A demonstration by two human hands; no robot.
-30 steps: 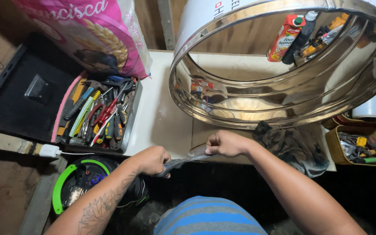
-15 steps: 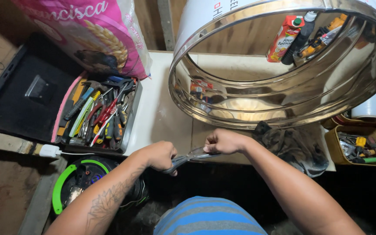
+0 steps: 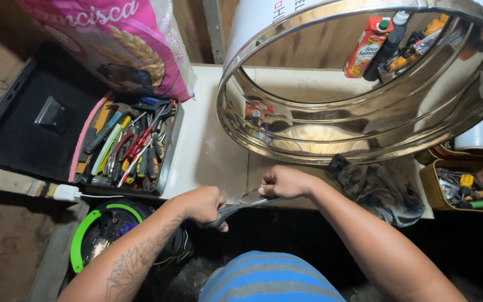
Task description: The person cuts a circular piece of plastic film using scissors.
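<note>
My left hand [image 3: 205, 204] grips grey pliers [image 3: 236, 208] at the worktop [image 3: 208, 151] edge; my right hand [image 3: 283, 182] pinches their tip. The steel drum [image 3: 364, 120] sits untouched beyond; work appears unfinished.

Two bare forearms reached in from the bottom edge, with no sleeves, watch or rings visible. The left forearm carried a dark line tattoo of angular, geometric shapes. The left hand [image 3: 203, 206] and right hand [image 3: 286, 182] wore no gloves. Below them showed a blue-and-grey horizontally striped garment.
</note>
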